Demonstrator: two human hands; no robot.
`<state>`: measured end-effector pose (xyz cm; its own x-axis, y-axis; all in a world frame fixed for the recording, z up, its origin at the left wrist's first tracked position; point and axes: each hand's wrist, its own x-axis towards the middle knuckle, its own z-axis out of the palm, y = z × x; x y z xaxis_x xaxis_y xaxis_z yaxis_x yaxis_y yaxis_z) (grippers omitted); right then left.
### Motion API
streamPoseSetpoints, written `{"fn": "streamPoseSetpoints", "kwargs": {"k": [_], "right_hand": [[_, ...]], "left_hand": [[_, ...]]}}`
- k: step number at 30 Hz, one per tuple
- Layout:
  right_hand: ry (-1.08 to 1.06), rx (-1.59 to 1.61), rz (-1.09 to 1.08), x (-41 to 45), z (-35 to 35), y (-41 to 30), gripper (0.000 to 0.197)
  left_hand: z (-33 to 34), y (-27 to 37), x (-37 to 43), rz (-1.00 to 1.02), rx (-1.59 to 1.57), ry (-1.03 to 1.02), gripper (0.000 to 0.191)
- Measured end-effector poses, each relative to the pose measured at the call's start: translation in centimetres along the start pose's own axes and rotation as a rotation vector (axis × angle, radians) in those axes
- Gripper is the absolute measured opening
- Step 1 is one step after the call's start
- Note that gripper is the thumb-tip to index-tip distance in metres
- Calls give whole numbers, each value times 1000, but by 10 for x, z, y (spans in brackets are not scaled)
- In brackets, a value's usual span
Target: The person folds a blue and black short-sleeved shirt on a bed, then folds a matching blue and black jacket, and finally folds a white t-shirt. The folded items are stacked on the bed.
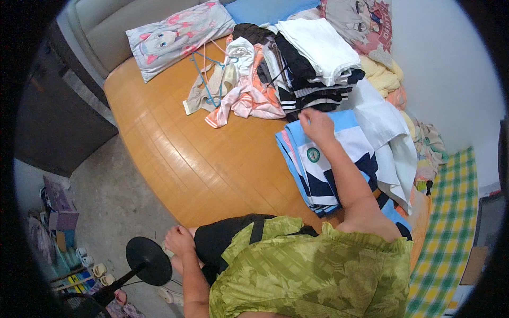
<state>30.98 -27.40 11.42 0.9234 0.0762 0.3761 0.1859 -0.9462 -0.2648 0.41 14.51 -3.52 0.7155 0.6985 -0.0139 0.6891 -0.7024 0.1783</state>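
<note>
My right hand (317,124) is over the upper edge of a stack of folded blue, white and navy garments (346,139), its fingers curled near the pile behind. Whether it grips any cloth cannot be told. Just beyond rises a taller pile of folded dark clothes with white cloth (318,45) on top. Left of that pile lie loose pink, orange and white clothes (248,99) and a blue clothes hanger (206,85) on beige cloth. My left hand (179,239) rests by my knee, fingers curled; its palm side is hidden.
The wooden-slat mat (191,159) covers the bed. Printed pillows (179,37) lie along the headboard. A white sheet (385,139) and rumpled bedding (381,75) run along the wall side. A black fan stand (149,260) and shoes (99,270) are on the floor at lower left.
</note>
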Motion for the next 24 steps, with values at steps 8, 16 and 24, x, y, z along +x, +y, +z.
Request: {"fn": "streamPoseSetpoints", "kwargs": {"k": [8,16,24], "right_hand": [[371,-105,-193,191,0,3,47],[-17,-397,152,260,26,39,81],[56,488,449,277,22,78,66]], "left_hand": [[-3,3,-3,-26,-19,-27,24],[-8,11,-1,-16,-51,30,24],[16,-2,10,-19,79,-75,26]]}}
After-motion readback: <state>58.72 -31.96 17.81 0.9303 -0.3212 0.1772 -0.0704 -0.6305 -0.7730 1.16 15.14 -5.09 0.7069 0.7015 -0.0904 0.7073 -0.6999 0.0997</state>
